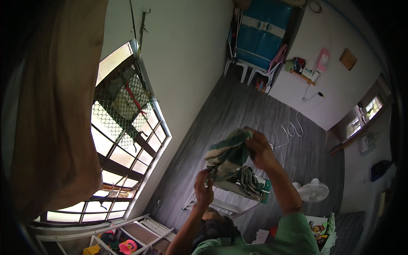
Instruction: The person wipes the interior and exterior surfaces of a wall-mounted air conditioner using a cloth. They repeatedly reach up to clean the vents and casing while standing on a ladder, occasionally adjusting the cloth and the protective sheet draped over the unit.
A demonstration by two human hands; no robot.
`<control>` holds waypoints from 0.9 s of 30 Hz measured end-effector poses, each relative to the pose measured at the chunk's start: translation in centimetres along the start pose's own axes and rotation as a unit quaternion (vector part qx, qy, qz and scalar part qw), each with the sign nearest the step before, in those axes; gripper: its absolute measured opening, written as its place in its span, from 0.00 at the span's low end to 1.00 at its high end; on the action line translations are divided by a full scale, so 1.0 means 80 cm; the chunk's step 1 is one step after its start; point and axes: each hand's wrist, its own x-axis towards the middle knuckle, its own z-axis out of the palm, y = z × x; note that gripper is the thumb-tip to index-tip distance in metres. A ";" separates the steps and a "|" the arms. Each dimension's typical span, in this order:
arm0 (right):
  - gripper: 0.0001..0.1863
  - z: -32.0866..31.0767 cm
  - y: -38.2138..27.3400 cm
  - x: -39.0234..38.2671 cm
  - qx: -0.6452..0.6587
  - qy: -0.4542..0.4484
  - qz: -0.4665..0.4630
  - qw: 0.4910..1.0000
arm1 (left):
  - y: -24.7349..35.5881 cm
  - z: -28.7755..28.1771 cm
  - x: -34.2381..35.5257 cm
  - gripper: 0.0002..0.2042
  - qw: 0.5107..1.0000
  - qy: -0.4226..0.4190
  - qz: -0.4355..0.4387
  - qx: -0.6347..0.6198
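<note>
A crumpled cloth in green and beige patches hangs in the air between my hands. My right hand is closed on its upper right edge. At its lower left corner, my left hand pinches the fabric, though the fingertips are partly in shadow. Just below the held cloth, a second dark patterned cloth drapes over a small stand with a green end. The held cloth hides part of that stand.
A barred window fills the left wall beside a large brown hanging cloth. On the right stands a white fan. White cable lies on the grey floor. A blue cabinet and white chairs stand at the back.
</note>
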 end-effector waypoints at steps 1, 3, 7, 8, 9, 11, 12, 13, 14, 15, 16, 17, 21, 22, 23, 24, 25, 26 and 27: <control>0.13 0.005 0.002 -0.006 0.016 0.005 0.021 1.000 | 0.008 -0.003 0.001 0.11 0.997 0.056 -0.020 -0.047; 0.13 0.012 0.012 -0.027 0.074 -0.009 0.030 0.997 | 0.022 -0.006 0.003 0.13 0.968 0.127 -0.085 -0.201; 0.14 -0.015 0.045 -0.076 -0.386 0.053 0.146 0.909 | 0.028 -0.021 0.018 0.14 0.947 0.088 -0.119 -0.285; 0.15 -0.028 0.049 -0.092 -0.501 0.013 0.141 0.854 | 0.025 -0.026 0.025 0.15 0.984 0.009 -0.084 -0.157; 0.17 -0.040 0.052 -0.105 -0.569 -0.024 0.166 0.805 | 0.022 -0.032 0.032 0.17 0.997 -0.063 -0.030 -0.043; 0.18 -0.059 0.056 -0.129 -0.621 -0.019 0.157 0.768 | 0.020 -0.043 0.036 0.23 0.970 -0.176 0.060 0.157; 0.19 -0.066 0.058 -0.139 -0.608 0.021 0.125 0.784 | 0.019 -0.044 0.034 0.23 0.967 -0.142 0.080 0.197; 0.19 -0.071 0.062 -0.148 -0.597 0.063 0.101 0.793 | 0.018 -0.044 0.031 0.24 0.965 -0.115 0.059 0.227; 0.17 -0.075 0.067 -0.153 -0.610 0.074 0.081 0.785 | 0.017 -0.040 0.027 0.24 0.961 -0.081 0.056 0.259; 0.16 -0.078 0.075 -0.157 -0.628 0.086 0.071 0.770 | 0.014 -0.035 0.022 0.28 0.962 -0.079 0.059 0.255; 0.15 -0.082 0.084 -0.160 -0.639 0.097 0.021 0.763 | 0.009 -0.026 0.018 0.30 0.949 -0.151 0.083 0.263; 0.13 -0.086 0.095 -0.163 -0.662 0.098 0.052 0.742 | 0.003 -0.015 0.014 0.32 0.932 -0.202 0.120 0.275; 0.07 -0.116 0.130 -0.167 -0.672 0.066 0.002 0.738 | -0.026 0.018 0.002 0.35 0.902 -0.262 0.138 0.313; 0.07 -0.122 0.136 -0.166 -0.645 0.097 -0.060 0.756 | -0.034 0.023 0.008 0.36 0.937 -0.313 -0.025 0.154; 0.08 -0.131 0.133 -0.162 -0.613 0.103 -0.040 0.783 | -0.036 0.025 0.000 0.36 0.878 -0.301 0.112 0.356; 0.09 -0.130 0.138 -0.150 -0.531 0.174 0.002 0.829 | -0.039 0.028 -0.002 0.38 0.873 -0.323 0.090 0.354; 0.09 -0.132 0.129 -0.142 -0.540 0.174 0.021 0.824 | -0.042 0.027 -0.001 0.39 0.878 -0.314 0.102 0.346; 0.09 -0.126 0.125 -0.122 -0.544 0.168 0.019 0.822 | -0.044 0.027 -0.001 0.39 0.888 -0.292 0.113 0.337; 0.10 -0.114 0.115 -0.104 -0.535 0.169 0.018 0.827 | -0.046 0.023 0.002 0.39 0.880 -0.305 0.100 0.351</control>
